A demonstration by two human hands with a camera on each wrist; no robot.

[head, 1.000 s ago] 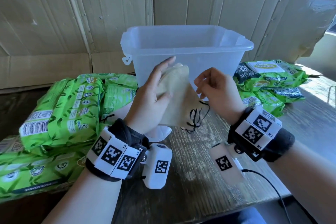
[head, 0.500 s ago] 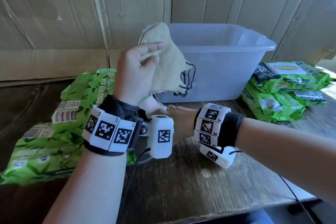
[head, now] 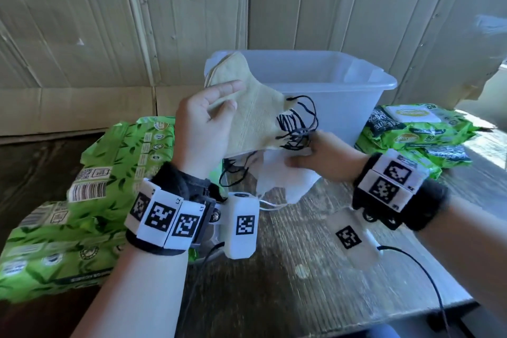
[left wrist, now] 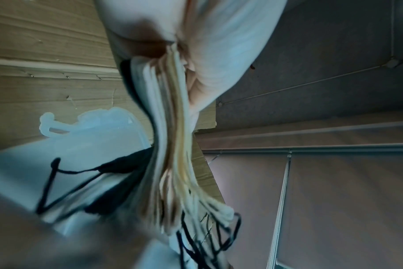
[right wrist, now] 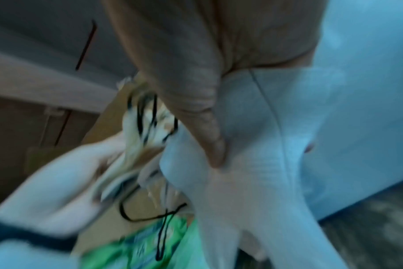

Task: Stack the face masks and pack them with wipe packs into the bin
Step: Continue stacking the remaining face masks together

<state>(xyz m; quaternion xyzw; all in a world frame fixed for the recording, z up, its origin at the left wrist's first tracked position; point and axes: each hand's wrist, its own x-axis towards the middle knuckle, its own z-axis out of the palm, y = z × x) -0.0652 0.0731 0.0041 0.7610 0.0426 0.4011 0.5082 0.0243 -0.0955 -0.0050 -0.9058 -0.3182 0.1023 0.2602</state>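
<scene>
Head view: beige mask stack raised, white mask being gripped below

Head camera is showing the left hand (head: 203,129) holding a stack of beige face masks (head: 255,115) upright in front of the clear plastic bin (head: 343,107), thumb and fingers closing on the stack's edge while black ear loops (head: 299,123) are dangling to the right. Left wrist view is showing the layered edges of that stack (left wrist: 173,145) pinched between thumb and fingers. The right hand (head: 321,156) is gripping a white face mask (head: 285,178) just below the beige stack; the right wrist view, though blurred, is showing the thumb (right wrist: 203,116) pressing into the white fabric (right wrist: 249,145). The white mask's lower end is hanging near the wooden table (head: 288,269); whether it is touching cannot be told. Green wipe packs (head: 90,189) are lying piled to the left of the bin, and more wipe packs (head: 417,134) are sitting to its right.
</scene>
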